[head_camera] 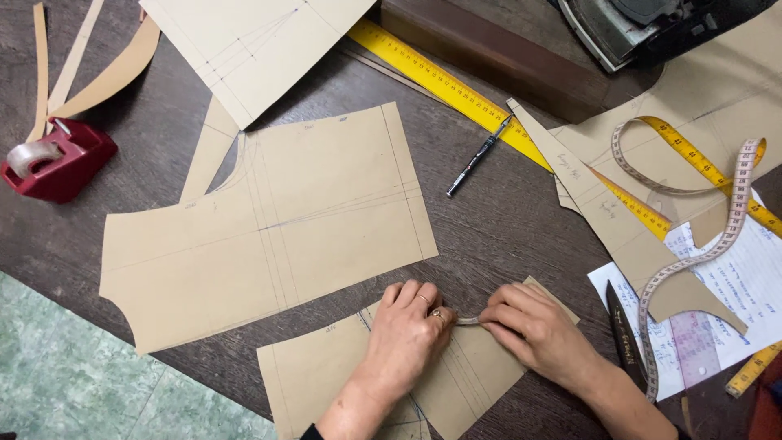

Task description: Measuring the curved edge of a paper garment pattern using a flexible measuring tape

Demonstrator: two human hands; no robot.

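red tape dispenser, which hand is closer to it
Left. The left hand lies lower right of the red tape dispenser, across the big pattern piece; the right hand is further right.

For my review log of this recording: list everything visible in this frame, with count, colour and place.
Paper pattern pieces: several, tan, spread across the table.
Table: one, dark wood, underneath everything.
Tape dispenser: one, red, far left.
Long ruler: one, yellow, diagonal at top centre.
Pen: one, black, beside the ruler.
Measuring tape: one, pale with yellow reverse, curling at right.
Written sheets: a few, white, lower right.
Iron: one, dark, top right.
Floor: green tiles, lower left.
Left hand: pressing the nearest pattern piece.
Right hand: pinching the tape end.
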